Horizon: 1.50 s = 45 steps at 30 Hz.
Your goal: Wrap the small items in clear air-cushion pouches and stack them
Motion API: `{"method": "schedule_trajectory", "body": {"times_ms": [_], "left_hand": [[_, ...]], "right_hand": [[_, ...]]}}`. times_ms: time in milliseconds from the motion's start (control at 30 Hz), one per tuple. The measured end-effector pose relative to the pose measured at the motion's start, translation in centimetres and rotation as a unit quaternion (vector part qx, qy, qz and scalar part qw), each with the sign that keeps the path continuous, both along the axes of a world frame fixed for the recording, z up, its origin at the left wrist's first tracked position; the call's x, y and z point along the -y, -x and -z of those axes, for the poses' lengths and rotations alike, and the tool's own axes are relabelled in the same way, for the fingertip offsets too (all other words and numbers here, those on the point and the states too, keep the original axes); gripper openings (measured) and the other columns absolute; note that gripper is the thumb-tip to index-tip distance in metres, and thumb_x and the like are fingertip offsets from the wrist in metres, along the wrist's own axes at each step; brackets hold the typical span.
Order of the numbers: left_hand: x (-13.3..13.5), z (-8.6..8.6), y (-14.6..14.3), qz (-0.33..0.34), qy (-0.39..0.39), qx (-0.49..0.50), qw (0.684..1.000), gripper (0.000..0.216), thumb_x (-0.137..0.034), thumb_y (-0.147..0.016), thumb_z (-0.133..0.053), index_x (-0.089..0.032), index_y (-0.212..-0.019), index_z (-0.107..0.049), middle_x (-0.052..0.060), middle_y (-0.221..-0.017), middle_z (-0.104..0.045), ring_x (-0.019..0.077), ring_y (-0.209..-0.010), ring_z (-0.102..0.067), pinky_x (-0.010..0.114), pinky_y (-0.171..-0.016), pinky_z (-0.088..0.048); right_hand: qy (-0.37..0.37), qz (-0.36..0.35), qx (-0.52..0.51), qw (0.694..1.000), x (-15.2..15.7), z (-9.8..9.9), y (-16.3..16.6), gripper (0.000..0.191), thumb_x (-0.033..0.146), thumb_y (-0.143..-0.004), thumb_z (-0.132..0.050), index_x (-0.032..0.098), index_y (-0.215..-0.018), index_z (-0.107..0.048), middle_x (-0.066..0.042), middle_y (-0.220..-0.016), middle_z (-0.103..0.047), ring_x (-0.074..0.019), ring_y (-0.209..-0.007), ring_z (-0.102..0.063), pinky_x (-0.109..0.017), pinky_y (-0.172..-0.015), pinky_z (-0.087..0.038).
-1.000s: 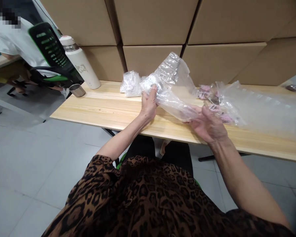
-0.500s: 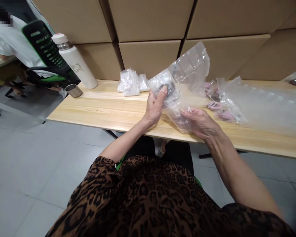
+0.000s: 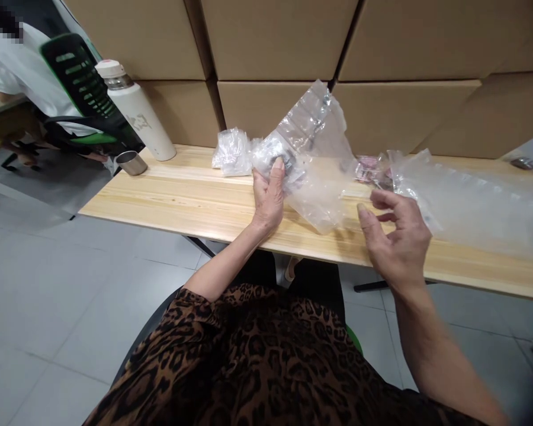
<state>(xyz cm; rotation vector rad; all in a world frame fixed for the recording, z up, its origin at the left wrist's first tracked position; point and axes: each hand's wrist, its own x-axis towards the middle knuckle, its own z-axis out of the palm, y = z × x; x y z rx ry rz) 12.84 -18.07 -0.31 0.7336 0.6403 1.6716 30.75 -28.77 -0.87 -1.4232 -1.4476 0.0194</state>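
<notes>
My right hand [image 3: 397,239] hangs nearest me over the front edge of the wooden table [image 3: 182,198], fingers loosely spread and curled, gripping nothing; its fingertips are near the lower corner of the clear plastic bag [image 3: 313,157] but apart from it. My left hand [image 3: 269,198] is a little farther in, closed on that bag, thumb pressed over a small dark round item [image 3: 279,160] inside the plastic. The bag stands up and slants to the right above the tabletop. Just right of it lie small pink packets [image 3: 368,167] and a long sheet of clear plastic [image 3: 471,201]. Just left of my left hand sits a heap of small clear bags [image 3: 233,152]. Farther left stand a metal cup [image 3: 131,163] and a white flask [image 3: 135,111]. Cardboard boxes [image 3: 275,35] are stacked behind the table. At far left a person in white sits in a green and black chair [image 3: 82,94].
</notes>
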Motion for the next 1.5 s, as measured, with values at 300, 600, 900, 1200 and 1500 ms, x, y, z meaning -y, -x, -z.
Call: {"method": "schedule_trajectory", "body": {"times_ms": [300, 600, 900, 1200, 1500], "left_hand": [[4.4, 0.4, -0.4, 0.111, -0.007, -0.003, 0.994, 0.026, -0.035, -0.098, -0.078, -0.023, -0.116, -0.063, 0.002, -0.127, -0.072, 0.0230, -0.141, -0.064, 0.042, -0.122, -0.049], [4.5, 1.2, 1.9, 0.180, -0.087, -0.078, 0.977, 0.060, -0.063, -0.085, -0.085, -0.028, -0.128, -0.062, 0.007, -0.134, -0.070, 0.0263, -0.143, -0.059, 0.049, -0.127, -0.039], [3.4, -0.1, 3.8, 0.304, -0.195, -0.122, 0.924, 0.090, -0.066, -0.064, -0.098, -0.032, -0.142, -0.067, 0.009, -0.159, -0.062, 0.0383, -0.160, -0.043, 0.051, -0.131, -0.038], [3.8, 0.4, 2.8, 0.321, -0.079, -0.096, 0.939, 0.062, -0.060, -0.072, -0.096, -0.022, -0.117, -0.076, 0.010, -0.125, -0.079, 0.0298, -0.126, -0.070, 0.044, -0.116, -0.051], [3.9, -1.7, 1.6, 0.242, -0.007, -0.037, 0.970, 0.046, -0.046, -0.073, -0.097, -0.019, -0.100, -0.072, 0.001, -0.096, -0.077, 0.0128, -0.087, -0.070, 0.028, -0.085, -0.056]], "right_hand": [[-0.004, -0.043, 0.269, 0.962, -2.9, 1.2, 7.2, 0.080, 0.025, -0.098, -0.050, 0.009, -0.171, -0.021, -0.028, -0.171, -0.040, -0.0424, -0.158, -0.042, -0.068, -0.125, -0.040], [0.022, -0.146, 0.110, 0.983, -0.6, -1.3, 3.9, 0.046, 0.032, -0.107, -0.054, 0.023, -0.152, -0.051, -0.012, -0.124, -0.077, -0.0256, -0.099, -0.078, -0.039, -0.084, -0.067], [0.049, -0.295, 0.054, 0.953, 0.7, -3.4, 2.9, 0.036, 0.028, -0.104, -0.066, 0.028, -0.140, -0.070, -0.005, -0.123, -0.080, -0.0232, -0.107, -0.078, -0.037, -0.097, -0.065], [0.177, -0.332, -0.284, 0.882, -1.9, -2.4, 2.7, 0.038, 0.048, -0.084, -0.092, 0.027, -0.112, -0.079, -0.002, -0.107, -0.081, -0.0177, -0.090, -0.077, -0.032, -0.083, -0.066], [0.244, -0.301, -0.370, 0.844, -2.5, -2.4, 3.7, 0.045, 0.050, -0.071, -0.099, 0.024, -0.101, -0.076, 0.000, -0.090, -0.077, -0.0144, -0.070, -0.069, -0.027, -0.063, -0.058]]}}
